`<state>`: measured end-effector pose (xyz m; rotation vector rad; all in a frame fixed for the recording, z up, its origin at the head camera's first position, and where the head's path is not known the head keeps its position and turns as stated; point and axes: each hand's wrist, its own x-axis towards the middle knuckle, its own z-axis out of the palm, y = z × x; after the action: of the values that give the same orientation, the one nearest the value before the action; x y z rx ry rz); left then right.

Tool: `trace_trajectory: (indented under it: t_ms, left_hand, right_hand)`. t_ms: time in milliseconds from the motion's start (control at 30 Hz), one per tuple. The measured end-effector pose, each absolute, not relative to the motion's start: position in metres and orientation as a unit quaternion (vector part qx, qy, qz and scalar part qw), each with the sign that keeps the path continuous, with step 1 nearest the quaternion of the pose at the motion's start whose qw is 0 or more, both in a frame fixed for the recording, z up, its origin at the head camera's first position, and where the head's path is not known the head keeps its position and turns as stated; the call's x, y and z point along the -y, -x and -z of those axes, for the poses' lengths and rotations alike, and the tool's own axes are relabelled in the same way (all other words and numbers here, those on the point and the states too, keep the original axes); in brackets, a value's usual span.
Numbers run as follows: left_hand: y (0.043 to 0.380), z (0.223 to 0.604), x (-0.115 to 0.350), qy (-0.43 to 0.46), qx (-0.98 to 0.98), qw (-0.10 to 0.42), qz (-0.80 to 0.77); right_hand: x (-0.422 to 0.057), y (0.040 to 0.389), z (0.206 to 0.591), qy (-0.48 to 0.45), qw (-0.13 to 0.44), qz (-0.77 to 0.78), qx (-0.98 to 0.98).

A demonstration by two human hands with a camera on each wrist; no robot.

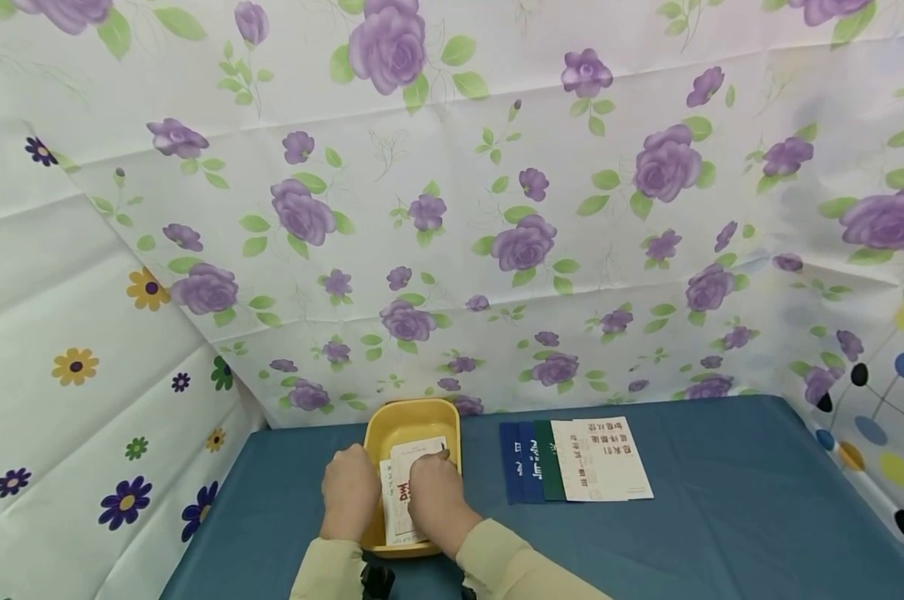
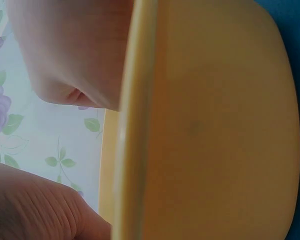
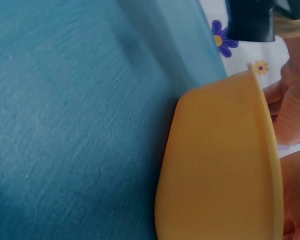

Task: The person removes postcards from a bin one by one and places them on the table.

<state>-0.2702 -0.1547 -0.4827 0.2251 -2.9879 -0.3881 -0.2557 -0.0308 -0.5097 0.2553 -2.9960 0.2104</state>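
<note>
A yellow plastic bin (image 1: pixel 412 410) stands on the table, with white printed cards (image 1: pixel 402 492) overlapping inside it. My right hand (image 1: pixel 438 500) reaches over the bin's right side and grips the cards' right edge, its thumb on top. At the left side, my left hand (image 1: pixel 350 493) dips in with bent fingers next to the cards' left edge. Its fingertips are hidden, so I cannot tell whether it pinches them. The left wrist view shows mostly the bin's outer wall (image 2: pixel 220 125). Over the rim in the right wrist view, my left hand's curled fingers (image 3: pixel 292 110) show.
To the right of the bin lies an overlapping row of printed sheets: two blue ones (image 1: pixel 519 467), a green one (image 1: pixel 552 467) and white ones (image 1: pixel 609 475) on top. Blue cloth covers the table (image 1: pixel 729 500). Flowered sheets (image 1: pixel 437 275) hang behind and at the sides.
</note>
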Motion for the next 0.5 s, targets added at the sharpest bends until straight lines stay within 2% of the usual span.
trace_trajectory:
  t_ms: [267,500]
  left_hand:
    - [0.273,0.482,0.156,-0.081,0.988,0.051,0.124]
    - [0.271,0.484,0.155,-0.075,0.987,0.055,0.132]
  right_hand:
    - [0.041,0.259,0.517,-0.043,0.043,-0.032,0.998]
    - [0.041,0.254,0.520,-0.052,0.046,-0.004,0.998]
